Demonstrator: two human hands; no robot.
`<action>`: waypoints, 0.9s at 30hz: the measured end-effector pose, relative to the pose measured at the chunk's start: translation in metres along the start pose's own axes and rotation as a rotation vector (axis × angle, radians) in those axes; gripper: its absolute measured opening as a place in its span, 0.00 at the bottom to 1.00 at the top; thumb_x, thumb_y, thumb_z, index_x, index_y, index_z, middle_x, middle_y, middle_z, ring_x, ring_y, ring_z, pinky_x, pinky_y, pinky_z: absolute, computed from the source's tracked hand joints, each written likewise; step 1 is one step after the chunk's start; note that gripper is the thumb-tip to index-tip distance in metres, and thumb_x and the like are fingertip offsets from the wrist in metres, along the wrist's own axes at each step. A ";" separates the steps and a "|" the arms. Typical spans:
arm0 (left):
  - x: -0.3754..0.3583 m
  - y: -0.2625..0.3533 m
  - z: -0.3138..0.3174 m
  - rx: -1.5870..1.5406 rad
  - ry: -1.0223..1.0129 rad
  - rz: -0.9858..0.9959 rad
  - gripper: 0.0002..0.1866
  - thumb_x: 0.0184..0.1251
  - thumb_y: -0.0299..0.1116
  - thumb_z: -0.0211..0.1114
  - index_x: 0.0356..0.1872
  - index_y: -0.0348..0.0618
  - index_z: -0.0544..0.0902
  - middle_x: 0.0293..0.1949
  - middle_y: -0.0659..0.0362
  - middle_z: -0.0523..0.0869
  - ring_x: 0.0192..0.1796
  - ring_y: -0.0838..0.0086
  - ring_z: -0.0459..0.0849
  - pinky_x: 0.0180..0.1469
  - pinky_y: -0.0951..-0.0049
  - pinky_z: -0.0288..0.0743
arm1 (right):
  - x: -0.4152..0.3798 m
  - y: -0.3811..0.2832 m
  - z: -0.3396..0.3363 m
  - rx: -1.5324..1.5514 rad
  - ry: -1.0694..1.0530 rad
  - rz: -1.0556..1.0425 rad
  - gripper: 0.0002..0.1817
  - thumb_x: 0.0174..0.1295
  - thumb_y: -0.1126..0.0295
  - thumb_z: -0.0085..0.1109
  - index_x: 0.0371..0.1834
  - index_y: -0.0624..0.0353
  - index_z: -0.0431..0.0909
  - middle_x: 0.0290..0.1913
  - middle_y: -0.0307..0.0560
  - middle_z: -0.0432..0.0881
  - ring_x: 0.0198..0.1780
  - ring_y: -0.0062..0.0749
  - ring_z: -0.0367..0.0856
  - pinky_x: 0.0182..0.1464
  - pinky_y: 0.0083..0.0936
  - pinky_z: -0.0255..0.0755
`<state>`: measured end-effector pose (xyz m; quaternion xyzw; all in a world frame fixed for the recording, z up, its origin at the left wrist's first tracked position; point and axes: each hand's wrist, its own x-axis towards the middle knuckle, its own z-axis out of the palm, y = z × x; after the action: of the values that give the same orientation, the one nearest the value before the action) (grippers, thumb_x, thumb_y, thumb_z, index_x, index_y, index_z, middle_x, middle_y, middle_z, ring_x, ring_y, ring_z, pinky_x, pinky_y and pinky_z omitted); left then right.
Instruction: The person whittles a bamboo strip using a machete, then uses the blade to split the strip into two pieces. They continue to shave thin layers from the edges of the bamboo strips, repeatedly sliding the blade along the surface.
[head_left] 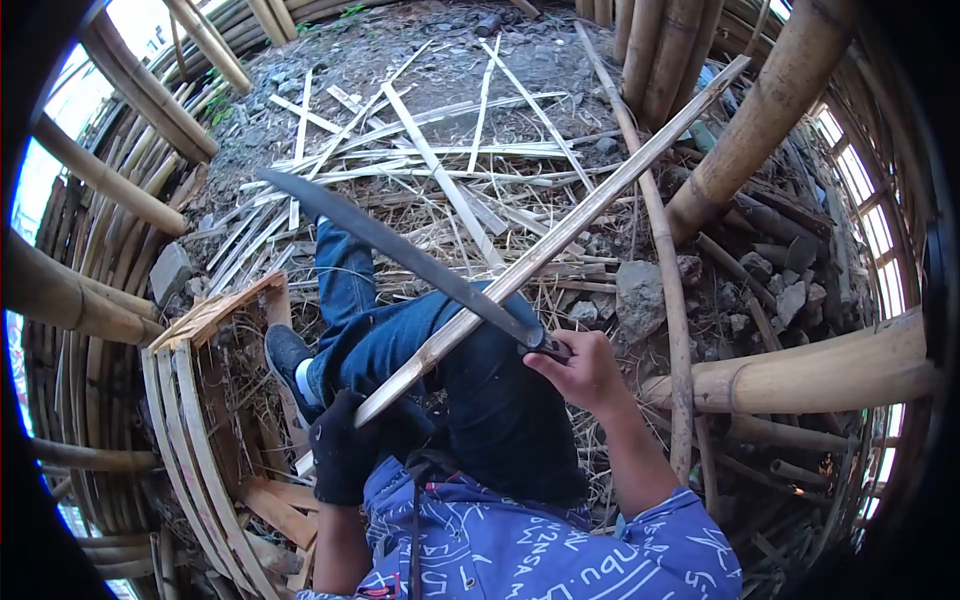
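My right hand (582, 372) is bare and wrapped round the handle of a machete (405, 250). Its long dark blade points up and to the left, passing over my bent knee. A split bamboo strip (560, 235) runs diagonally from my lap to the upper right, and the blade crosses it near the handle. At the strip's lower end, my left hand (340, 448), in a black glove, is closed on it. The glove hides part of its fingers.
Pale split strips (440, 165) lie scattered on the ground ahead. A slatted wooden crate (185, 430) stands at my left. Thick bamboo posts (770, 120) rise on both sides. A long pole (665, 270) and rocks (640, 300) lie to the right.
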<state>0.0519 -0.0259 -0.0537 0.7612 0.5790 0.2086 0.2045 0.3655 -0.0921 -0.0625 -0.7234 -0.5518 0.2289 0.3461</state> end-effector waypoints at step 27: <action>0.007 -0.013 0.007 -0.142 -0.313 -0.159 0.21 0.56 0.52 0.70 0.31 0.40 0.86 0.25 0.42 0.83 0.31 0.47 0.84 0.34 0.53 0.76 | -0.003 0.000 -0.004 0.839 -0.147 0.269 0.13 0.55 0.81 0.65 0.42 0.60 0.74 0.24 0.31 0.72 0.16 0.11 0.66 0.16 0.15 0.60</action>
<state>0.0475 -0.0161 -0.0661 0.7197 0.5824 0.1114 0.3611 0.3672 -0.0957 -0.0600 -0.5675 -0.3352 0.5267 0.5368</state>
